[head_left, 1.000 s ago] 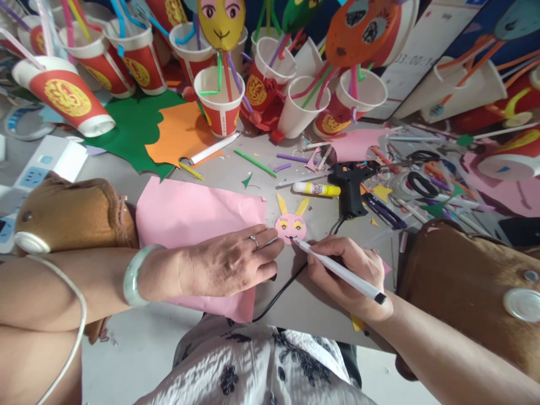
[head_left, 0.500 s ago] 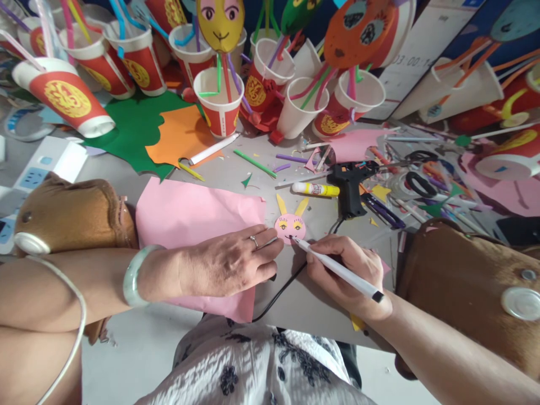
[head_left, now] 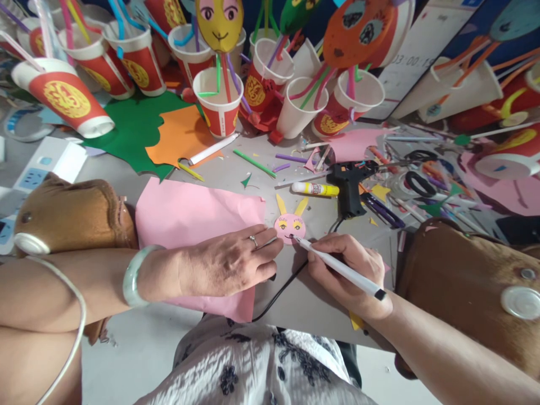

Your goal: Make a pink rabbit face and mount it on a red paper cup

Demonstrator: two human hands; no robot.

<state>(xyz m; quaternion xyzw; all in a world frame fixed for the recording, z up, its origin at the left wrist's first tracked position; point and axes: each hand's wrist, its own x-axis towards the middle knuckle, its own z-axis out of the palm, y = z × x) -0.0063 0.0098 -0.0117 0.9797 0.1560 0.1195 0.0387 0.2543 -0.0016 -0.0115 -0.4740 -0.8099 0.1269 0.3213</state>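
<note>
A small pink paper rabbit face (head_left: 289,226) with yellow ears, drawn eyes and a dark mouth lies on the table. My left hand (head_left: 230,260) is palm down over pink paper (head_left: 189,211), its bent fingertips pressing at the face's left edge. A thin pale piece shows between those fingers and a dark tip below them; I cannot tell what they are. Pinched in my right hand (head_left: 348,273) is a white pen (head_left: 343,273) with a black end, its point at the face's mouth.
Behind stand paper cups (head_left: 218,104) with straws and paper faces. A black glue gun (head_left: 350,188) and a yellow-and-white glue stick (head_left: 315,189) lie beyond the rabbit face. Scissors (head_left: 419,183) and straw scraps clutter the right. A cable (head_left: 280,292) runs between my hands.
The pen's point has shifted slightly right along the mouth, and the mouth line shows more plainly. My left hand has stayed in place.
</note>
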